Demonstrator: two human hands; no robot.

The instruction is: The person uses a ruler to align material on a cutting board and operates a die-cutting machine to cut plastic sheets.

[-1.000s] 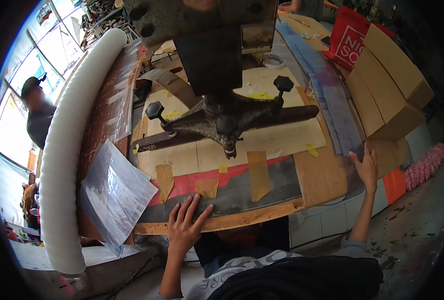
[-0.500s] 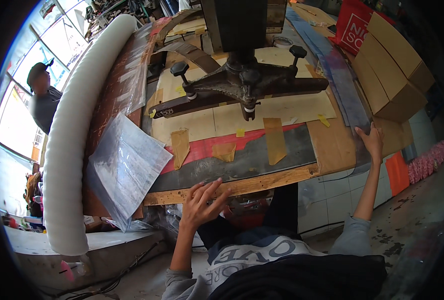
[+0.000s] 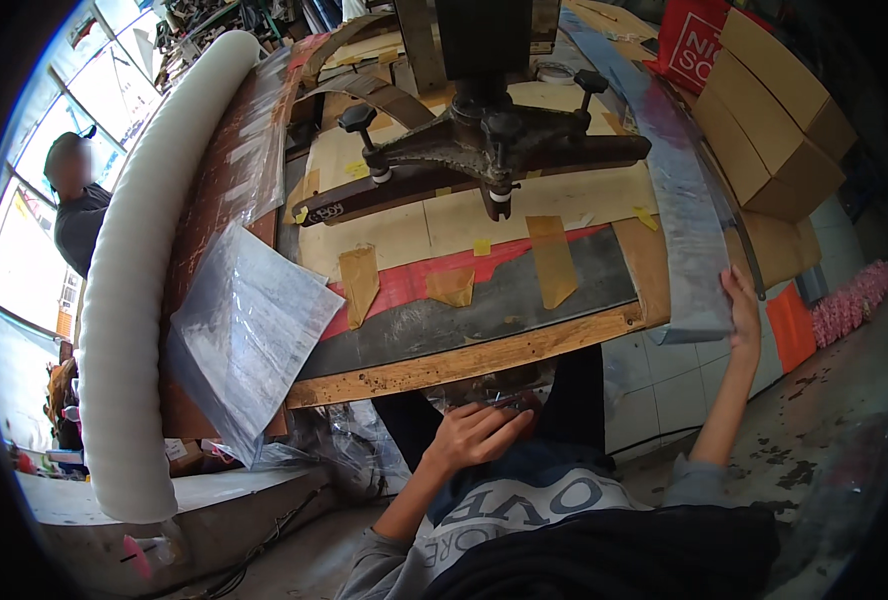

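Observation:
My right hand [image 3: 742, 308] grips the outer edge of a long bluish clear plastic sheet [image 3: 699, 265] near its close end. The sheet lies along the right side of the work table, and its end hangs past the front edge. My left hand [image 3: 479, 432] is in front of my body, just below the wooden front edge [image 3: 464, 370] of the table. Its fingers are loosely bent, and nothing shows in them. Over the middle of the table hangs a dark metal press head [image 3: 494, 150] with a crossbar and knobs. Beneath it lies a pale board [image 3: 464, 235] with brown tape.
A stack of clear plastic sheets [image 3: 254, 330] lies at the left corner. Beside it stretches a long white foam roll [image 3: 139, 330], with a person [image 3: 82, 205] beyond. Cardboard boxes [image 3: 764, 125] and a red bag [image 3: 692, 55] stand at the right.
My right hand has drawn the plastic sheet toward me, so its end now overhangs the front edge. My left hand has moved right and down, away from the table edge.

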